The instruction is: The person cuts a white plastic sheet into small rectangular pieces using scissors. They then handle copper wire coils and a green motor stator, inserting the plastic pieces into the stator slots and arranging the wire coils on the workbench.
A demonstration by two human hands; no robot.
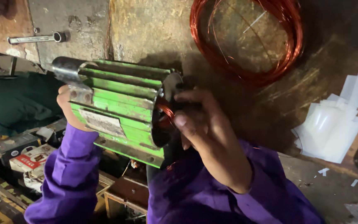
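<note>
Two purple sleeves rise from the lower edge of the frame, yours, meeting at a green finned motor housing [119, 110] held at centre left. Your left hand [69, 110] props the housing's far end from beneath, fingers curled against the casing beside its label plate. Your right hand [197, 122] sits at the open mouth of the housing, fingers [187, 97] bent inward and pinching toward the copper winding [166, 112] showing there; whether they actually clamp a strand cannot be told. Judged from this, winding work at the stator mouth is in hand, and the next move calls for a steady housing and a careful pull on fine wire. Beyond, on the tabletop [146, 29]: white insulation sheets [332, 124] at right, a coil of copper wire [249, 41] at top, a wrench [36, 38] at upper left.
</note>
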